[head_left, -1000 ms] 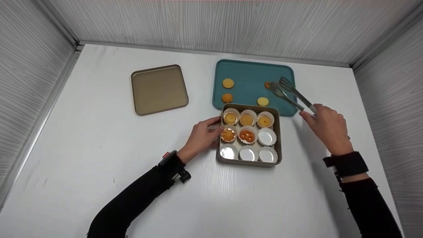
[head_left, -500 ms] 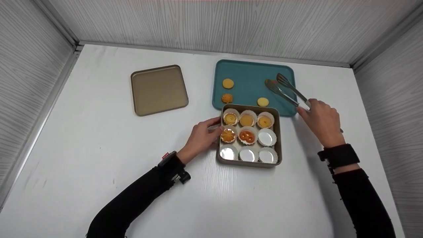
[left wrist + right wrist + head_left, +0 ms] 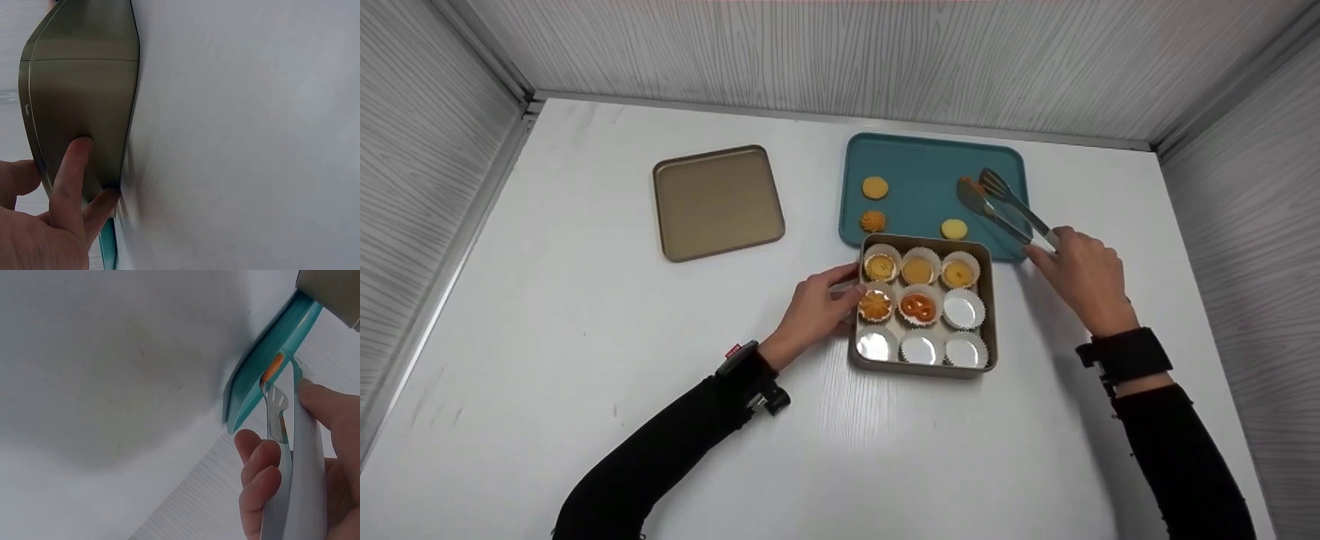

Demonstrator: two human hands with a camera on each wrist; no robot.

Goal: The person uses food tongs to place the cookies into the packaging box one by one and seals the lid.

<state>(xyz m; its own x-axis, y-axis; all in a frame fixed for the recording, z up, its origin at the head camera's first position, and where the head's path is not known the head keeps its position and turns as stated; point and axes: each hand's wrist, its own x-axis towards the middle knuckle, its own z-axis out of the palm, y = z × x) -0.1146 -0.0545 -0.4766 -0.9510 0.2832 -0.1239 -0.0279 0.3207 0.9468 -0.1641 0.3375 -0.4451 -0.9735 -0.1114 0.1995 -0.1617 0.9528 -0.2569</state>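
My left hand (image 3: pixel 814 311) holds the left wall of a bronze square tin (image 3: pixel 916 369), thumb at the rim and fingers against the outer side (image 3: pixel 79 107). White paper cups line the tin: some hold cookies, including an orange pretzel-shaped cookie (image 3: pixel 918 307), and several bottom and right cups hold none. My right hand (image 3: pixel 1084 281) grips metal tongs (image 3: pixel 1024 212) with pale handles. The tongs' heads are apart over the teal tray (image 3: pixel 919 154), around a small orange-brown cookie (image 3: pixel 976 187) that they partly hide. In the right wrist view, that cookie (image 3: pixel 273 367) lies between the tips.
Two round pale cookies (image 3: pixel 875 187) and a swirled cookie (image 3: pixel 873 221) lie on the tray, whose front edge sits right behind the tin. A flat bronze lid (image 3: pixel 720 204) lies at the back left. Grey wood-grain panels (image 3: pixel 840 60) wall in the white table.
My right hand and the tongs have moved left, bringing the tips around the orange-brown cookie, and the heads have drawn somewhat closer together. My left hand and the tin stay in place.
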